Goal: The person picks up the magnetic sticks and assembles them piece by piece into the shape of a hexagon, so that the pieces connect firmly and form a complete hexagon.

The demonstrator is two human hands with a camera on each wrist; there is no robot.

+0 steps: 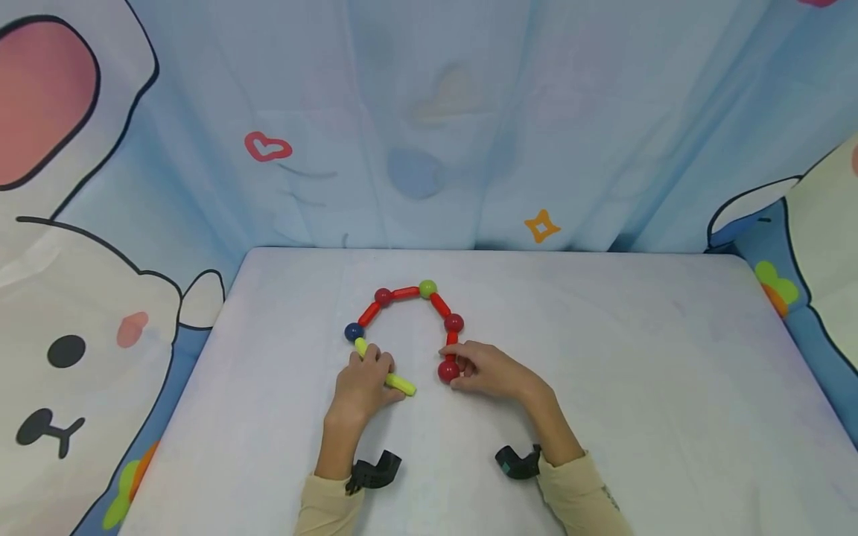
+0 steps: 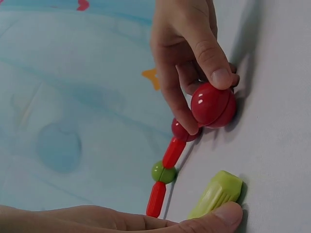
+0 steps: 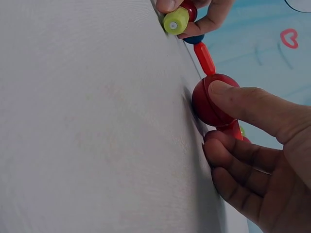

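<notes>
My left hand grips a yellow-green magnetic rod; another yellow-green length shows beyond its fingers, touching the blue ball. Behind the rod's near end, a dark red ball shows between the left fingers in the right wrist view. With thumb and fingers, my right hand holds a red ball at the right end of a curved chain. Red rods link the chain's balls: the blue ball, a red one, a green one and another red one.
The chain lies on a white-covered table, arching away from the hands. Behind the table's far edge hangs a blue patterned curtain. Each wrist carries a black camera mount.
</notes>
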